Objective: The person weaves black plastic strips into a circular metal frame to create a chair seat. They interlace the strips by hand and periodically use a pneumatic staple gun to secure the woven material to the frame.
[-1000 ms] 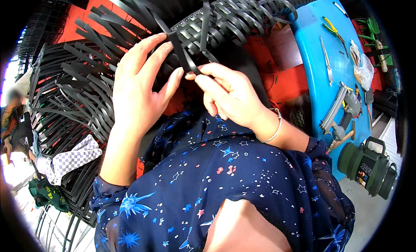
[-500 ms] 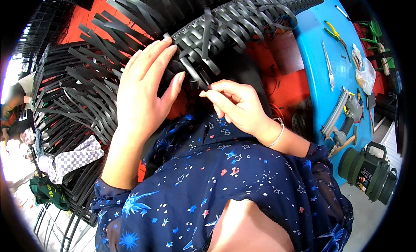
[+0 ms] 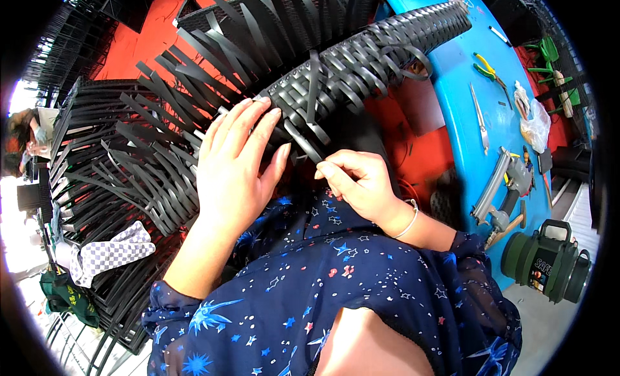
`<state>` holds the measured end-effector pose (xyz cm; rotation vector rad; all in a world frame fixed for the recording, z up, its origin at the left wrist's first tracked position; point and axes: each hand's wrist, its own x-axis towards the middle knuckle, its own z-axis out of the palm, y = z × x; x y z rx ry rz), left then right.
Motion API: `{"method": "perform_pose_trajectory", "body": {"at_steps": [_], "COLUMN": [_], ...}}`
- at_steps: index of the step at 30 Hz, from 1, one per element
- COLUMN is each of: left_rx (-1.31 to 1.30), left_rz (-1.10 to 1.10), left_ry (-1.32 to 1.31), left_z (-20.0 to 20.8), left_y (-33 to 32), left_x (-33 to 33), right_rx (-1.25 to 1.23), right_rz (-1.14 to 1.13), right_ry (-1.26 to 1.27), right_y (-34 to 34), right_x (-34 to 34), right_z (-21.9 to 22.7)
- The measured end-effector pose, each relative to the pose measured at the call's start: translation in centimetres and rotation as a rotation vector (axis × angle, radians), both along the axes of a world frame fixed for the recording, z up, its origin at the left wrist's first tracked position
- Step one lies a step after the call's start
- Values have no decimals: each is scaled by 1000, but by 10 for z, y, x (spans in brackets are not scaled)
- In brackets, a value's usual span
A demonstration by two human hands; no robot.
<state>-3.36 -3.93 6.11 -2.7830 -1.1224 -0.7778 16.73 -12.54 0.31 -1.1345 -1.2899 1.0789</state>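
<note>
A long frame wrapped in black woven plastic strips (image 3: 361, 59) runs from the middle toward the far right, with loops standing up from the weave. My left hand (image 3: 236, 156) lies over its near end, fingers stretched out and pressing on the weave, thumb apart. My right hand (image 3: 361, 182) is closed in a pinch on the end of a flat black strip (image 3: 302, 141), which slants from the weave down to my fingertips. Many loose strip ends (image 3: 174, 79) fan out to the left of the weave.
A blue table (image 3: 452, 92) on the right bears yellow-green pliers (image 3: 489, 69), tweezers (image 3: 479, 117), a staple gun (image 3: 507, 188) and a plastic bag (image 3: 536, 127). A green jug (image 3: 542, 260) stands near it. At left lie black slatted frames (image 3: 97, 156) and a checked cloth (image 3: 113, 250); a person (image 3: 32, 134) is beyond.
My right hand has moved slightly right and toward me, and the strip in it now looks straight. My left hand stays on the weave, while the whole view has shifted a little.
</note>
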Motion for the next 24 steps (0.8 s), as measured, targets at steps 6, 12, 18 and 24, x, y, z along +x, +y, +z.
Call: {"method": "perform_pose_trajectory", "body": {"at_steps": [6,12,18,24], "left_rx": [43,44,46,45], "left_rz": [37,41,41,22], "left_ry": [21,18,7,-26], "left_z": [2,4,3,4], "left_y": [-2,-1,-4,-7], "left_x": [5,7,8,4], "right_rx": [111,74,73,70], "right_rz": [-43,-40,-39,-19], "right_ry": [-63,-55,-58,-32], "right_y": [2,1,-1,-3], "right_x": [-1,-1,1,-2], "right_z": [6,8,7,9]}}
